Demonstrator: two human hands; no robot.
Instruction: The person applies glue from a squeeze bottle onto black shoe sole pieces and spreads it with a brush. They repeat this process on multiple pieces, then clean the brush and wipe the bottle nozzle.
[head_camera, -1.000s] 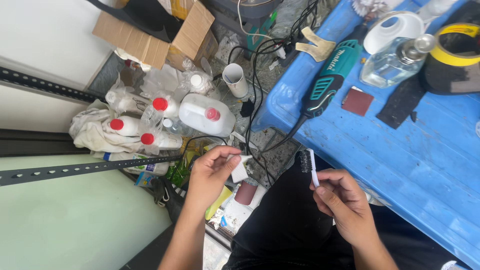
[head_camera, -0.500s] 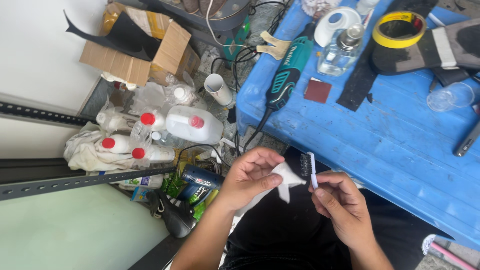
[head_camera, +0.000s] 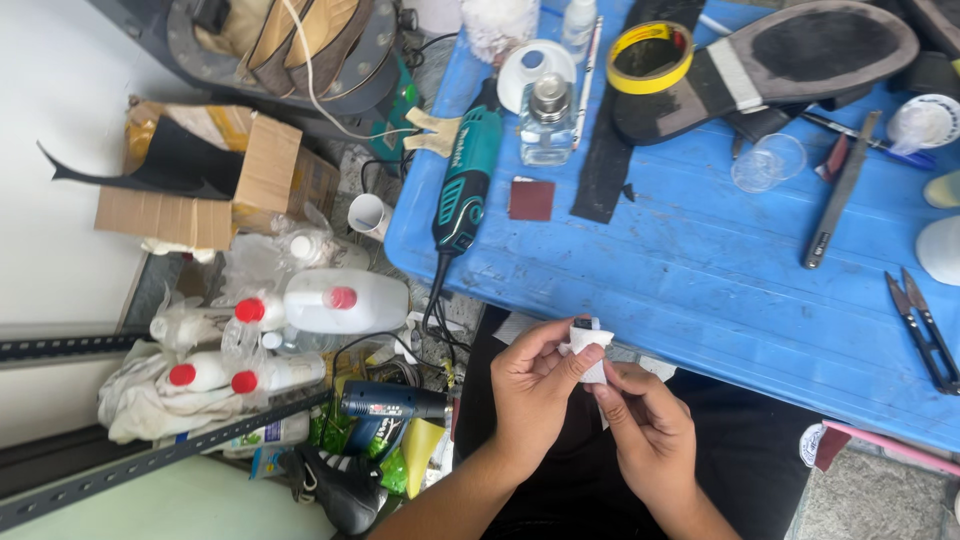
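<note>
The fingers (head_camera: 570, 362) of the left hand (head_camera: 535, 395) pinch a white cloth (head_camera: 590, 352) wrapped over the head of a small brush (head_camera: 583, 325); the right hand (head_camera: 650, 430) closes on the same bundle from below. Only a dark tip of the brush shows above the cloth (its long axis cannot be told). The bundle sits over the lap, just short of the near edge of the blue tabletop (head_camera: 700, 270). Open surface lies beyond that edge; a teal rotary tool (head_camera: 463, 185) lies lengthwise along the left edge.
</note>
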